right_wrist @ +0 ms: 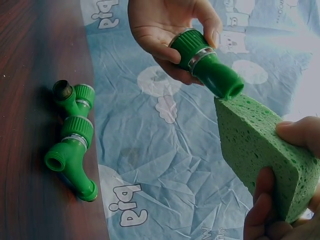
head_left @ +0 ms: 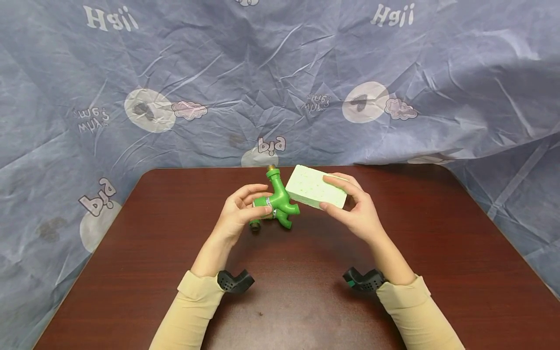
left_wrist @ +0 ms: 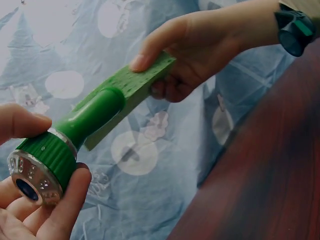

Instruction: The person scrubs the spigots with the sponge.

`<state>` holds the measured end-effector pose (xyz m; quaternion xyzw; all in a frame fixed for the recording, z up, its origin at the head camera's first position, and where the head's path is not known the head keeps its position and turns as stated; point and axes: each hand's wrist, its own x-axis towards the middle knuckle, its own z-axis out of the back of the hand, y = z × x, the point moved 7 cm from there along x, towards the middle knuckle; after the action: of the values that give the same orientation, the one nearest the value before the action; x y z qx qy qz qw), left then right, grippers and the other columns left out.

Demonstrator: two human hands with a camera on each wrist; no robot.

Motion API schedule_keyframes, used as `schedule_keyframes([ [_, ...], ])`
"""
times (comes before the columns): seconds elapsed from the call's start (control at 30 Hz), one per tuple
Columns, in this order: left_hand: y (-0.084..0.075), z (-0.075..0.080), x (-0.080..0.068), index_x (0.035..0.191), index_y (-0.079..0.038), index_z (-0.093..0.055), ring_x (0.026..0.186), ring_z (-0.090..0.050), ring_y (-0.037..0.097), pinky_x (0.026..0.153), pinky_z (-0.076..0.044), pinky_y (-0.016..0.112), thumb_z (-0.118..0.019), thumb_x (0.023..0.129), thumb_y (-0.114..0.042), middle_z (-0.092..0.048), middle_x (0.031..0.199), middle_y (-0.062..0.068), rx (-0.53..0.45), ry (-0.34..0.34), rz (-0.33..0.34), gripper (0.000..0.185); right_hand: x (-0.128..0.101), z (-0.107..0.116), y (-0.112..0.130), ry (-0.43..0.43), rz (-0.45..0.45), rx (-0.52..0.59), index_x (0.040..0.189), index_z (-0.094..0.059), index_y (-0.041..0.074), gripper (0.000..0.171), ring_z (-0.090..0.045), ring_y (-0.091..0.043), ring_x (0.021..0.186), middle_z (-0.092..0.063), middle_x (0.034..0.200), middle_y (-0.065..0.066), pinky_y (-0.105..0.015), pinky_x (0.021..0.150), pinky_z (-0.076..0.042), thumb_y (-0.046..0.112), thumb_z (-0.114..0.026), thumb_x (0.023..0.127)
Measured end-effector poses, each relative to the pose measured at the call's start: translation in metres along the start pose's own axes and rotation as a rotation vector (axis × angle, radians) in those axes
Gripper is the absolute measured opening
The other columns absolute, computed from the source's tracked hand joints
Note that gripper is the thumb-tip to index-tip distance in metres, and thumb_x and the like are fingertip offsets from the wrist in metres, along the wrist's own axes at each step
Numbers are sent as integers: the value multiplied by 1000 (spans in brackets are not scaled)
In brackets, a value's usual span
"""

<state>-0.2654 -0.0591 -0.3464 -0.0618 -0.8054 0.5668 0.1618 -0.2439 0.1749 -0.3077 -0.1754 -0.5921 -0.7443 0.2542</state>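
My left hand (head_left: pixel 236 212) grips a green plastic tap with a silver band and a ribbed knob (left_wrist: pixel 56 154), fingers and thumb around that knob. The tap's body (left_wrist: pixel 95 117) points toward the sponge. In my right hand (head_left: pixel 362 214) is a light green porous sponge (head_left: pixel 312 186), pinched between thumb and fingers at its right end. The sponge's near corner (right_wrist: pixel 225 107) is at the tap's open end; whether they touch I cannot tell. More green tap pieces (right_wrist: pixel 72 160) lie on the table, partly overlapped by the left hand's tap in the head view.
A dark red-brown wooden table (head_left: pixel 306 282) lies under both hands. Behind it hangs a wrinkled blue-grey printed cloth (head_left: pixel 280 97). Black wrist devices (head_left: pixel 236 282) are strapped over the cream sleeves (head_left: pixel 188 311).
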Motion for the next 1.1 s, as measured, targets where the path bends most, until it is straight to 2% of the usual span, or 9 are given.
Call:
schedule_keyframes([
  [0.1,3,-3,0,129,7,-48,78,-63,13,68,-53,23,-67,72,10,-63,109,14,84,25,12,60,0,-4,11,10,15,-23,120,-57,-9,50,-50,-13,107,-47,126,-21,-15,71,-45,-16,-69,72],
  [0.2,8,-3,0,130,5,-50,83,-63,14,66,-51,20,-68,73,8,-62,112,15,135,6,26,60,0,-8,21,21,20,-31,119,-55,-12,49,-49,-13,108,-46,125,-25,-16,73,-43,-17,-68,72],
  [0.37,11,-3,1,121,4,-58,86,-66,15,73,-52,24,-70,79,1,-67,101,8,161,-63,4,43,-1,-14,25,55,-6,-7,120,-54,-13,49,-52,-13,102,-43,127,-25,-16,71,-46,-18,-67,73],
  [0.57,8,-5,1,104,1,-61,76,-67,14,68,-53,24,-70,80,3,-69,84,1,110,-111,-65,26,-1,-16,25,66,1,-3,120,-54,-12,50,-52,-13,102,-44,127,-25,-16,71,-46,-18,-68,72],
  [0.7,5,-7,0,109,-1,-56,72,-68,17,65,-54,26,-70,76,8,-68,85,3,83,-109,-99,37,-1,-16,27,72,3,-10,119,-54,-13,49,-51,-14,104,-44,127,-26,-16,73,-46,-18,-68,72],
  [0.83,3,-7,1,113,-1,-54,75,-67,19,65,-54,28,-75,75,-2,-69,89,7,103,-88,-173,44,-2,-15,24,75,10,3,119,-54,-14,50,-51,-14,105,-44,127,-27,-16,72,-46,-19,-68,71],
  [0.9,19,2,8,111,-4,-58,77,-67,18,63,-54,27,-76,77,-9,-69,89,8,98,-58,-216,39,-2,-13,18,72,11,14,120,-54,-13,51,-52,-15,104,-44,127,-25,-16,71,-47,-20,-68,71],
  [1.07,20,2,8,100,1,-59,70,-63,14,55,-51,24,-79,74,-8,-69,84,6,101,-36,-211,34,-3,-11,2,65,-8,42,123,-55,-7,54,-53,-16,102,-44,130,-18,-18,68,-51,-17,-69,73],
  [1.1,8,-4,2,98,3,-58,69,-63,14,55,-51,24,-79,72,-5,-69,84,6,119,-46,-195,34,-3,-12,1,67,-10,45,124,-56,-5,53,-54,-17,102,-44,130,-16,-18,68,-51,-16,-69,73],
])
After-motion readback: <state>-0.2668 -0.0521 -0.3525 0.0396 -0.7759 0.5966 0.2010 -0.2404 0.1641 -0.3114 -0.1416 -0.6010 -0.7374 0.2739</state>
